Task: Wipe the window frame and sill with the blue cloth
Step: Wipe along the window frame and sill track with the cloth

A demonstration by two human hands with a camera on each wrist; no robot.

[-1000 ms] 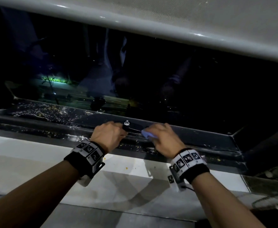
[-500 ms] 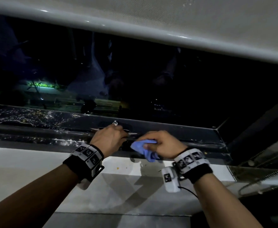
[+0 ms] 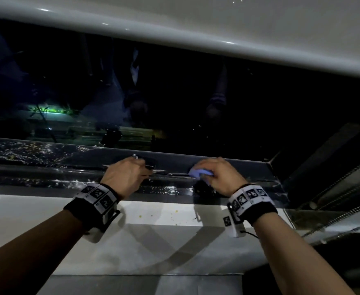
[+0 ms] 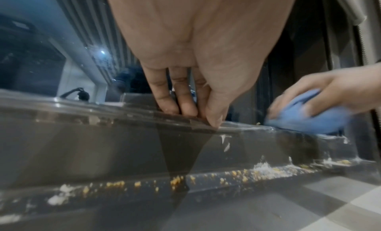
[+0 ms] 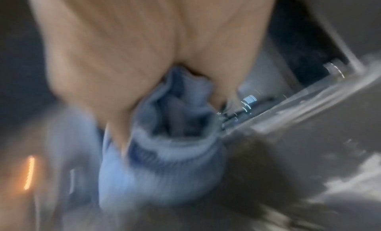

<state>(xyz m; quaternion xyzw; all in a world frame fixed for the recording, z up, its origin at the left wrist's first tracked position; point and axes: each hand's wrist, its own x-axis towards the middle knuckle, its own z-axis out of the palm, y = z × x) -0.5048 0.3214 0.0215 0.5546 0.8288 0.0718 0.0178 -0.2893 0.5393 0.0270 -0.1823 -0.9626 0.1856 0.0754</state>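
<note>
The dark window frame's bottom rail [image 3: 47, 165] runs across the head view, above the white sill [image 3: 153, 241]. My right hand [image 3: 221, 175] grips the bunched blue cloth [image 3: 200, 173] and presses it onto the rail near the right corner. The right wrist view is blurred, with the cloth [image 5: 164, 153] bulging from my palm. My left hand [image 3: 128, 175] rests on the rail to the cloth's left. In the left wrist view its fingertips [image 4: 181, 107] and thumb touch the rail's ridge, and the cloth [image 4: 305, 120] lies further right.
Yellow crumbs and white smears [image 4: 247, 174] line the frame's lower step. A few crumbs [image 3: 151, 215] lie on the sill. A small metal knob [image 3: 134, 155] stands by my left hand. A roller blind's bar [image 3: 174, 33] hangs above, and a side frame with bead chains [image 3: 334, 188] stands at the right.
My right hand has slid the cloth to the right along the rail, away from my left hand. The left hand has stayed by the knob.
</note>
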